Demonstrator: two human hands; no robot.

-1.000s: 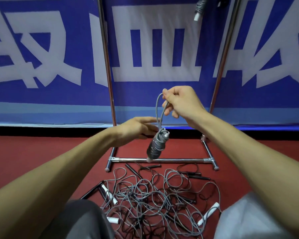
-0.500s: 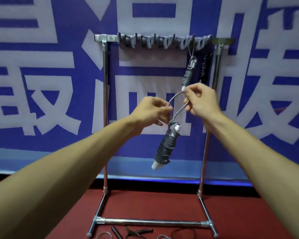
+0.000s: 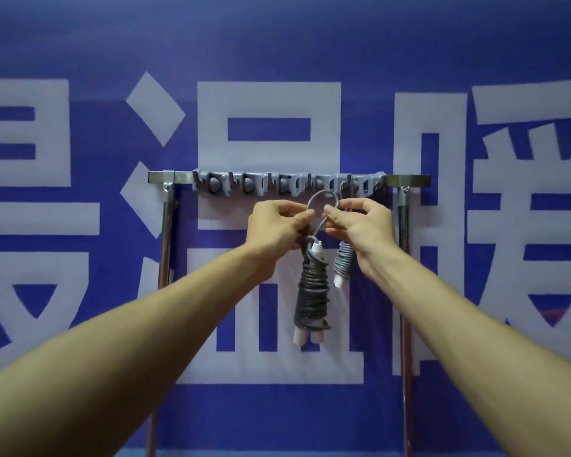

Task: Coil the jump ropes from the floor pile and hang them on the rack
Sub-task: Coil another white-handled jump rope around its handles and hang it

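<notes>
Close in, at the ends of two outstretched forearms, the left hand (image 3: 277, 225) and right hand (image 3: 363, 229) meet just under the hooks. The left fingers (image 3: 302, 217) are curled and pinch one side of the cord. The right fingers (image 3: 335, 214) pinch the other side. Between them the hanging loop (image 3: 323, 196) stands open and round, rising above both thumbs.

Below the fingers the coiled jump rope (image 3: 310, 298) hangs straight down, dark cord wound tight around its white handles (image 3: 305, 338), which poke out at the bottom. All its weight is on that pinched loop.

Just behind the right hand hangs a lighter grey coiled rope (image 3: 343, 258), already up on the rack, partly hidden by the palm.

Beyond, the grey hook strip (image 3: 287, 184) runs along the top bar of the metal rack (image 3: 406, 181). The loop's crown sits just beneath it and, as far as I can tell, is over no hook yet.

To do this well, hold the loop spread wide, lift it clear above a free hook tip next to the hung rope, then lower it on before either pinch lets go. Watch that the bundle doesn't swing into its neighbour.

Farthest back is the blue banner (image 3: 80, 44) with its big white characters.
</notes>
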